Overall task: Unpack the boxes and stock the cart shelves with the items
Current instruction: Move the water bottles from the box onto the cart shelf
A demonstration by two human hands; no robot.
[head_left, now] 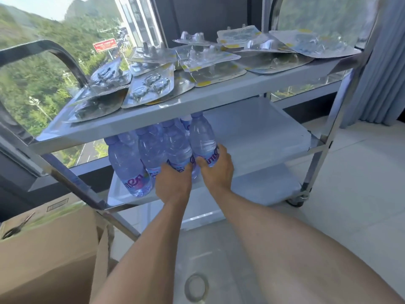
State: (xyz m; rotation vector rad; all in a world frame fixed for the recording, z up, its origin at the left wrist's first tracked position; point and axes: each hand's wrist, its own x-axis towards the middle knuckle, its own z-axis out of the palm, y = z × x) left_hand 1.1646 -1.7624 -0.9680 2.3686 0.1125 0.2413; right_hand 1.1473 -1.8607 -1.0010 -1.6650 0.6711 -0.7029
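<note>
A metal cart with three shelves stands before me by the window. Its top shelf (219,93) is covered with several blister packs (151,84). On the middle shelf (263,137), at its left, stand several clear water bottles with purple labels. My left hand (173,181) grips the base of one bottle (175,145) in that group. My right hand (215,167) holds the rightmost bottle (201,134) low on its label. Both bottles are upright on the shelf. The bottle caps are partly hidden under the top shelf's edge.
A brown cardboard box (43,249) sits at the lower left, with scissors (17,227) lying on its top. A roll of clear tape (196,287) lies on the floor near my legs. The cart's bottom shelf (252,189) and a wheel (298,198) show at the right. A curtain (381,73) hangs at the right.
</note>
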